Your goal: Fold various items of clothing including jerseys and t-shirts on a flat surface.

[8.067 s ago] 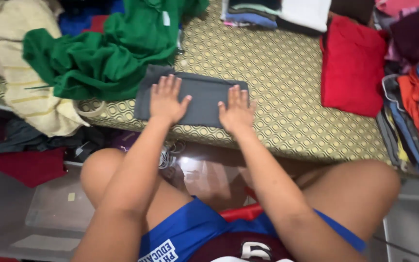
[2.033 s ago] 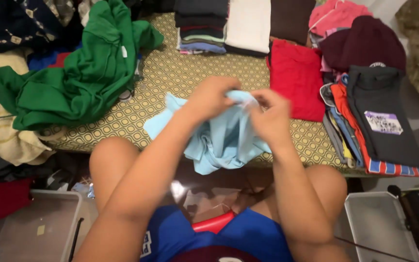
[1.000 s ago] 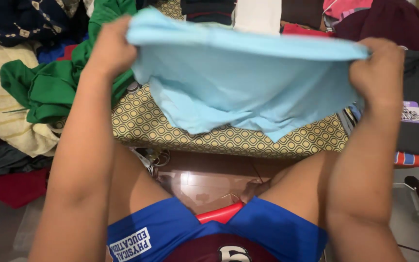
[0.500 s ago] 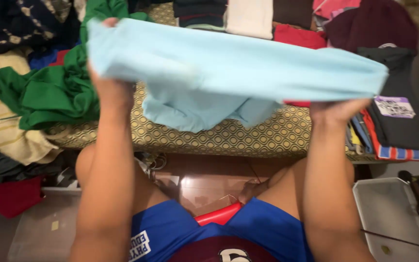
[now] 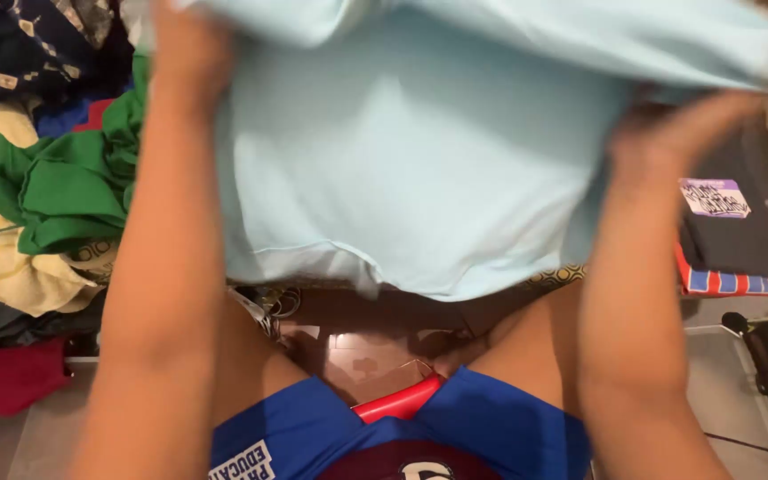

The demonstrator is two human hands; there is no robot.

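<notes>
2 hands hold a light blue garment (image 5: pixel 411 160) spread wide and lifted in front of the camera.

At the far left lies a green garment (image 5: pixel 55 182) on a cream cloth (image 5: pixel 2 258), untouched. The left hand (image 5: pixel 190 53) is closed on the blue garment's upper left edge; the right hand (image 5: pixel 682 133) grips its upper right edge, fingers curled into the fabric, so the 2 hands are well apart. The cloth hangs between them above the patterned mattress (image 5: pixel 555 277), long axis running left to right, lower hem pointing down toward the person's knees. It looks thin, soft and light, sagging freely, so the top corners seem the best hold. At right sits a stack of folded clothes (image 5: pixel 735 240), dark piece on top.
</notes>
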